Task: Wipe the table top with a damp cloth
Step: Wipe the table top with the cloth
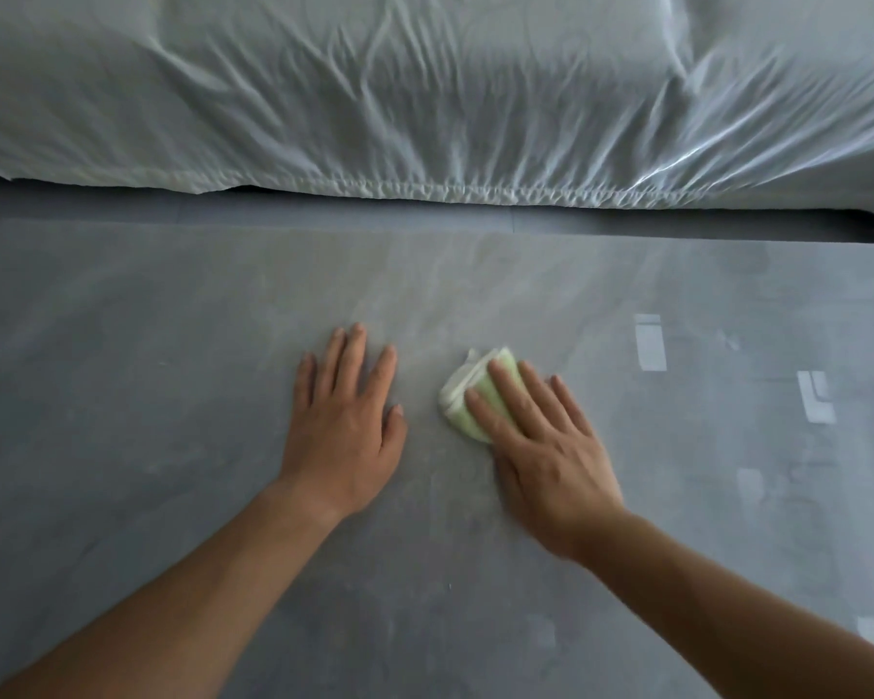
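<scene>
A grey stone-look table top (pixel 172 396) fills the lower two thirds of the head view. A folded pale green and white cloth (pixel 468 391) lies on it a little right of centre. My right hand (pixel 536 441) presses flat on the cloth, fingers stretched over its right half, so part of the cloth is hidden under the palm. My left hand (pixel 346 421) rests flat on the bare table just left of the cloth, fingers apart, holding nothing.
Beyond the table's far edge stands a large piece of furniture under a wrinkled white sheet (pixel 425 103), with a narrow strip of grey floor (pixel 122 206) between. Bright window reflections (pixel 649 343) show on the table's right side.
</scene>
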### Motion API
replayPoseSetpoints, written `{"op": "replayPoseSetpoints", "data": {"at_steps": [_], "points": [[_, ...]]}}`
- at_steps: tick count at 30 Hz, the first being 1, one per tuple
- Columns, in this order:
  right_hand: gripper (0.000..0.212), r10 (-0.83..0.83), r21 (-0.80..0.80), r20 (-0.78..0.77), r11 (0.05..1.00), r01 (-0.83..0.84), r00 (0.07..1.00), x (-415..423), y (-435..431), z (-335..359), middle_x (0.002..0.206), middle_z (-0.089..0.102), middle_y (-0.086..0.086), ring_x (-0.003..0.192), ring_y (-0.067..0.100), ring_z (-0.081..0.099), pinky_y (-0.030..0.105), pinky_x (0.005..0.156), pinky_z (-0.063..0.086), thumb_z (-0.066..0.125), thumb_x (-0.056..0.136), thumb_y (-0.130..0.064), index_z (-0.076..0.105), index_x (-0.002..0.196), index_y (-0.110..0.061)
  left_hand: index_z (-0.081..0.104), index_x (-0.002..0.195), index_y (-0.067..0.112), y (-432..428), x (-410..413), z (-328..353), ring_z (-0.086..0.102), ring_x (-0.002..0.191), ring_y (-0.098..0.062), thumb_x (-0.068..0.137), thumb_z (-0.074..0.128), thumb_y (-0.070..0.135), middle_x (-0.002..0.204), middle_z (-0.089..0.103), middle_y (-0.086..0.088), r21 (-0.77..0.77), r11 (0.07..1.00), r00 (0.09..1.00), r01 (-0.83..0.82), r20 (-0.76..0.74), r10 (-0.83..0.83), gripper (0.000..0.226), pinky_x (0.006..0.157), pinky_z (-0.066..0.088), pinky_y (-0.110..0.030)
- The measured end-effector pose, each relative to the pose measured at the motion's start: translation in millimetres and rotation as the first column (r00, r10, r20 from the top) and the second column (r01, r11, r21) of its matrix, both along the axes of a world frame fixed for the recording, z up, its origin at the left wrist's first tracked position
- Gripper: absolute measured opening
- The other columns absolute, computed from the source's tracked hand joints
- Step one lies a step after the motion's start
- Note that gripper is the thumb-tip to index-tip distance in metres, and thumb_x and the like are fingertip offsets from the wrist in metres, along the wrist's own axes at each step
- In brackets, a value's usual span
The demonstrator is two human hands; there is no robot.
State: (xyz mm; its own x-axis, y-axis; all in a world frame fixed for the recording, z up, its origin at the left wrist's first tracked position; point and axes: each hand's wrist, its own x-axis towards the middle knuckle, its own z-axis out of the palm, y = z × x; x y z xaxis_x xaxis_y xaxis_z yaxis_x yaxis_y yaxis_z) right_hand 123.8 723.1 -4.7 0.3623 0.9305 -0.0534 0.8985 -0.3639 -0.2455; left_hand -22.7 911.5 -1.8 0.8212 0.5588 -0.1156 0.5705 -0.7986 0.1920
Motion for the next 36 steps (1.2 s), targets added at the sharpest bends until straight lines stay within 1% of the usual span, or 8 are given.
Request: {"op": "replayPoseSetpoints", "data": {"at_steps": [2,8,12,15,21,26,32,36], "points": [[0.064,0.089,-0.002,0.000,0.996,-0.089,0.996,15,-9,-1,0.166,0.019,0.002,0.153,0.028,0.018,0.049,0.123,0.016,0.050,0.094,-0.028,0.031,0.154,-0.035,0.043,0.145,0.013,1,-2,0,0.024,0.148,-0.036,0.087,0.037,0.039,0.158,0.028,-0.021,-0.008,1.000,1.000,0.011,0.000,-0.011,0.064,0.116,0.023,-0.060],[0.063,-0.440,0.067,-0.048,0.894,0.443,0.896,11,11,1,0.164,0.024,0.005,0.151,0.032,0.024,0.049,0.122,0.019,0.036,0.088,-0.032,0.038,0.152,-0.031,0.044,0.145,0.012,7,-10,-3,0.023,0.148,-0.035,0.089,0.036,0.038,0.158,0.029,-0.021,-0.040,0.999,0.998,0.033,0.055,-0.031,0.062,0.117,0.022,-0.057],[0.065,-0.162,0.078,-0.041,0.983,0.165,0.986,-66,-15,1,0.164,0.025,0.006,0.152,0.031,0.021,0.052,0.120,0.024,0.047,0.087,-0.028,0.040,0.151,-0.029,0.044,0.144,0.015,5,-18,-2,0.024,0.147,-0.038,0.087,0.039,0.042,0.158,0.030,-0.018,-0.009,1.000,0.999,-0.030,0.023,0.030,0.063,0.115,0.021,-0.060],[0.062,-0.032,0.089,-0.031,0.995,0.035,0.999,-49,-12,-3,0.163,0.026,0.006,0.152,0.031,0.021,0.054,0.119,0.026,0.049,0.089,-0.026,0.041,0.150,-0.030,0.042,0.144,0.020,5,-19,0,0.024,0.147,-0.038,0.087,0.039,0.045,0.159,0.028,-0.015,0.003,0.999,0.999,-0.052,-0.013,0.052,0.063,0.112,0.021,-0.066],[0.066,-0.513,0.060,-0.054,0.855,0.516,0.857,17,77,0,0.165,0.021,0.005,0.151,0.032,0.020,0.047,0.124,0.013,0.038,0.087,-0.029,0.034,0.153,-0.033,0.048,0.141,0.016,13,-24,-2,0.030,0.144,-0.036,0.088,0.039,0.046,0.157,0.033,-0.018,0.009,0.999,0.998,-0.052,0.031,0.052,0.061,0.113,0.025,-0.060],[0.065,-0.092,0.064,-0.007,0.994,0.093,0.996,-14,89,-4,0.163,0.028,0.005,0.150,0.031,0.026,0.049,0.122,0.020,0.049,0.086,-0.027,0.039,0.150,-0.032,0.050,0.138,0.007,30,-38,0,0.036,0.139,-0.041,0.092,0.039,0.041,0.151,0.039,-0.024,0.002,0.998,0.995,-0.066,0.078,0.066,0.058,0.110,0.037,-0.052],[0.062,-0.370,0.014,-0.040,0.929,0.371,0.928,34,176,-2,0.167,0.012,0.001,0.153,0.028,0.012,0.045,0.124,0.007,0.041,0.094,-0.027,0.028,0.154,-0.035,0.045,0.144,0.022,43,-50,1,0.030,0.145,-0.036,0.092,0.037,0.042,0.157,0.036,-0.010,0.043,0.999,1.000,-0.005,0.011,0.005,0.056,0.113,0.029,-0.054],[0.061,-0.042,0.025,0.010,0.999,0.041,0.999,-5,159,-1,0.166,0.019,0.002,0.152,0.030,0.017,0.048,0.124,0.013,0.043,0.094,-0.028,0.030,0.154,-0.033,0.041,0.148,0.019,46,-54,-1,0.025,0.148,-0.033,0.090,0.036,0.040,0.160,0.031,-0.008,0.026,1.000,1.000,0.015,-0.009,-0.014,0.061,0.116,0.023,-0.053]]}}
